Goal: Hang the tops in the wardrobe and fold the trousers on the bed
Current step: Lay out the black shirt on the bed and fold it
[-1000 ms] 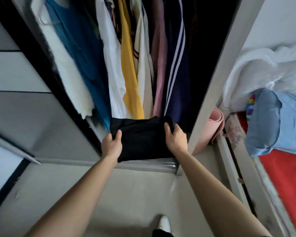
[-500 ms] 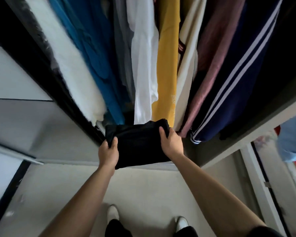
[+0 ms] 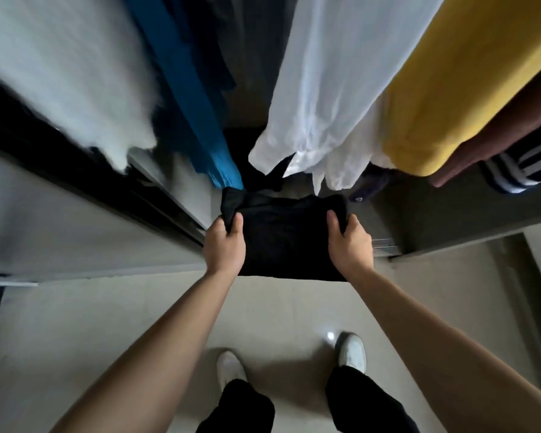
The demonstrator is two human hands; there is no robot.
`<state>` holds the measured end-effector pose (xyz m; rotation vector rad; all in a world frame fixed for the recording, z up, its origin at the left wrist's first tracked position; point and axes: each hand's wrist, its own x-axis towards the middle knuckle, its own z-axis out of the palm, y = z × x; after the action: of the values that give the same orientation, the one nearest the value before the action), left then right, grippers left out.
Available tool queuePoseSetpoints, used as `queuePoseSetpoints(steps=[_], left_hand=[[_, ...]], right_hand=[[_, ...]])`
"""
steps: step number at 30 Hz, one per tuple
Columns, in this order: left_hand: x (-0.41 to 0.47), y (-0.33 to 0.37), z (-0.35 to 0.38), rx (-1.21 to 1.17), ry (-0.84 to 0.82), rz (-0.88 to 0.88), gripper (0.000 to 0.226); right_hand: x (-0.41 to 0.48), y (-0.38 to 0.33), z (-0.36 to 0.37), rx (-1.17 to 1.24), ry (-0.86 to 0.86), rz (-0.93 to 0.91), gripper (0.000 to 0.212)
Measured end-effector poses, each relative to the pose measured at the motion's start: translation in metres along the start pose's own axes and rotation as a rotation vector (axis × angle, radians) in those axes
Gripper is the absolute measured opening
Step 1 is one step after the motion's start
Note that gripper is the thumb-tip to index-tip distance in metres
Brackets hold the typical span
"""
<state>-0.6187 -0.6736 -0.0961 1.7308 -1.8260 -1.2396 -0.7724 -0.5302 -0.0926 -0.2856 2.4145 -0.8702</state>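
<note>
A folded black garment point(image 3: 283, 235), likely trousers, is held flat between both hands at the wardrobe's lower edge. My left hand point(image 3: 225, 242) grips its left side and my right hand point(image 3: 349, 242) grips its right side. Above it hang tops in the open wardrobe: a white fuzzy one point(image 3: 69, 73), a blue one point(image 3: 194, 104), a white shirt point(image 3: 331, 89), a yellow one point(image 3: 450, 89), and a navy striped one point(image 3: 512, 170) at the right edge. The garment's far edge reaches under the hanging hems.
The wardrobe's grey sliding door point(image 3: 75, 239) stands at the left, its track rails point(image 3: 384, 245) at the right of my hands. My feet in white shoes point(image 3: 352, 351) stand on the pale floor point(image 3: 278, 314) below.
The view has moved closer to the wardrobe and tilted down; the bed has left the view. Both hands keep their hold on the black garment, now lower under the hanging clothes.
</note>
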Motion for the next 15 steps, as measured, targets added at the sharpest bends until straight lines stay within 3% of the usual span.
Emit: queuePoseSetpoints(steps=[15], left_hand=[[0.158,-0.206,0.207,-0.088,-0.018,-0.069,0.042]], right_hand=[[0.219,0.156,0.185,-0.145,-0.07,-0.078,0.053]])
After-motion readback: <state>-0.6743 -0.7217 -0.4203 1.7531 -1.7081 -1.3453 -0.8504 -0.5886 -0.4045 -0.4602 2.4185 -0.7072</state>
